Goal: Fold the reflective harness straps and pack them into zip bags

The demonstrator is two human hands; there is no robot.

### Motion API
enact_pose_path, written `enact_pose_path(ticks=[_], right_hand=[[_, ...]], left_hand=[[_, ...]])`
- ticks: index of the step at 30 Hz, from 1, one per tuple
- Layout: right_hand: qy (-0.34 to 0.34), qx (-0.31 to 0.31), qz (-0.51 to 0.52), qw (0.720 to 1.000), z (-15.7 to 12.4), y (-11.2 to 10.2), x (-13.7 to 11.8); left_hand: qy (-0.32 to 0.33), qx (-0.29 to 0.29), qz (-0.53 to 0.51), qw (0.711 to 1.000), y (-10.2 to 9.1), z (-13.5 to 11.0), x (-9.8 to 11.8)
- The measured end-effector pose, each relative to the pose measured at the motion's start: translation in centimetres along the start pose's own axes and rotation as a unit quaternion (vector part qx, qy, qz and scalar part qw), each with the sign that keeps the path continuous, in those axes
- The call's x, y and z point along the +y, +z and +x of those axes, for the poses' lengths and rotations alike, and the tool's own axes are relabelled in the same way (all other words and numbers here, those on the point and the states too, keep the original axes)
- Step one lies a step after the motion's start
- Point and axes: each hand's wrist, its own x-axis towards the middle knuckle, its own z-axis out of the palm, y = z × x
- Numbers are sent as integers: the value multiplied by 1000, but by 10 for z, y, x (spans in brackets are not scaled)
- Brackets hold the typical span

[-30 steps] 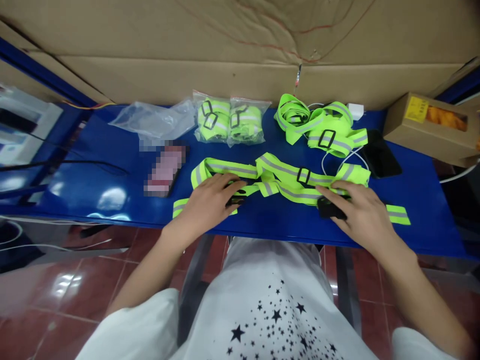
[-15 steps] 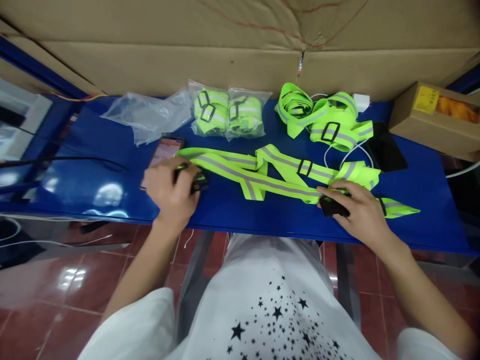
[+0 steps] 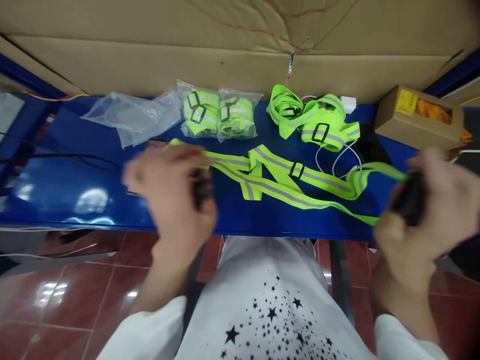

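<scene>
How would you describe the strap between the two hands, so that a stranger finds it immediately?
Start at the blue table, then look between left hand and right hand. There, a grey-striped green strap runs loose and unrolled, unlike the bagged bundles and coiled straps behind it.

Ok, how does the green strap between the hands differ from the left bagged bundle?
The strap is strung out loosely between the left hand and right hand; the left bagged bundle is folded up compactly.
The strap is bare; the bundle sits inside a clear bag.
The strap lies nearer the person; the bundle is at the table's back.
Shared: neon yellow-green with a grey stripe, black buckles.
</scene>
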Motion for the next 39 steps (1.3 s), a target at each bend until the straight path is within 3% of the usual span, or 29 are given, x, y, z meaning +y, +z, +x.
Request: enact_pose_path(ticks=[1, 3, 6, 14, 19, 23, 26, 28, 31, 34, 36, 37, 39], right_hand=[[-48, 10, -8, 999, 1, 6, -14], [-134, -55, 8, 989, 3, 20, -39], [-160, -104, 37, 981, 1, 35, -64], [-148, -135, 68, 977, -2, 38, -57], [-179, -155, 83, 968, 6, 44, -60], [-176, -154, 64, 970, 20, 57, -70], [-172, -161, 92, 968, 39, 57, -70], [-170, -168, 127, 963, 59, 50, -67], [-130, -149, 159, 967, 99, 32, -62], [-66, -88, 224, 968, 146, 19, -59], [-54, -84, 310, 945, 177, 16, -54], [-65, -110, 362, 923, 192, 16, -50], [-95, -203, 461, 858, 216, 23, -41]], left_hand=[[38, -71, -29, 996, 5, -1, 17], [99, -148, -75, 981, 16, -5, 46], [108, -165, -104, 975, 27, -13, 67], [144, -170, -85, 971, 28, -13, 50], [166, -157, -73, 971, 37, -11, 46], [175, -183, -82, 964, 46, 4, 48], [140, -228, -167, 949, 42, 26, 44], [117, -260, -256, 924, 32, 48, 37], [81, -314, -397, 859, 18, 89, 24], [1, -289, -489, 823, 20, 133, 17], [-70, -253, -533, 805, 29, 158, 15], [-108, -245, -561, 783, 35, 168, 14], [-181, -243, -631, 714, 47, 181, 10]])
